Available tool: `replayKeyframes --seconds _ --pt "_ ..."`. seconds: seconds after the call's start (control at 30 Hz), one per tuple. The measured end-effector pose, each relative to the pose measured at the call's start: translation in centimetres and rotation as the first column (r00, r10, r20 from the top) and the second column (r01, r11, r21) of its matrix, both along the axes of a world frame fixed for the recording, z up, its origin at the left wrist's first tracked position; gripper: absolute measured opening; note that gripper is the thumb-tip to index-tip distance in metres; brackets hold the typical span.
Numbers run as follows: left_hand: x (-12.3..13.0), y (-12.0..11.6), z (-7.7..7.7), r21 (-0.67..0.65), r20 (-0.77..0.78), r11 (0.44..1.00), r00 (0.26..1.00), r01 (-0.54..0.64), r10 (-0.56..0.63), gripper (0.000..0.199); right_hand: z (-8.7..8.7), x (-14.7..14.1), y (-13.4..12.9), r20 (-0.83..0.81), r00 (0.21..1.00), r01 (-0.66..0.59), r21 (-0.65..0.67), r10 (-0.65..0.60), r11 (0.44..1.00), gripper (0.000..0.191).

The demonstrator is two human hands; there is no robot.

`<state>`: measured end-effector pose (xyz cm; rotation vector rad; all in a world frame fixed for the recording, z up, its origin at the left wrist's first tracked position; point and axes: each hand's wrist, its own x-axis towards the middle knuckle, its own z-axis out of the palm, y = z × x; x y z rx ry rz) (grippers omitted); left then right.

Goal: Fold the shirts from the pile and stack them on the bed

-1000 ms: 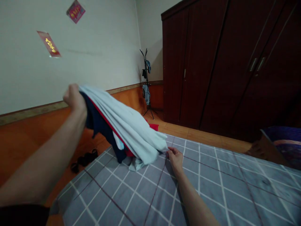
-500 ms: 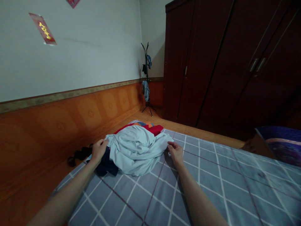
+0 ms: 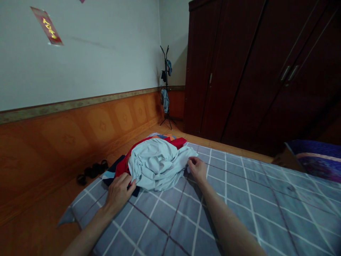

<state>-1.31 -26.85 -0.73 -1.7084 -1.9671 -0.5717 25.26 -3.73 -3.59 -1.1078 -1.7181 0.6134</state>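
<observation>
A heap of clothes (image 3: 151, 167) lies toward the far end of the grey checked bed (image 3: 239, 213), a crumpled pale blue cloth (image 3: 157, 165) on top, with a red layer (image 3: 125, 165) and a navy layer (image 3: 110, 179) showing beneath. The left grip (image 3: 118, 193) is open, its fingers spread on the heap's near edge; the right grip (image 3: 197, 170) curls at the cloth's hem (image 3: 190, 158) — whether it is holding the cloth, one cannot tell.
</observation>
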Motion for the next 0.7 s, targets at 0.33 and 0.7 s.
replayKeyframes --seconds 0.33,0.7 --pt "-0.6 -1.6 -0.7 0.101 -0.033 0.992 0.997 0.070 -0.067 0.016 2.2 -4.2 -8.0 0.531 0.805 -0.449 0.254 0.265 0.856 0.022" --pt "-0.4 0.3 1.4 0.168 -0.041 0.985 0.998 0.042 -0.036 0.022 1.5 -4.1 -7.9 0.625 0.760 -0.403 0.237 0.179 0.884 0.007"
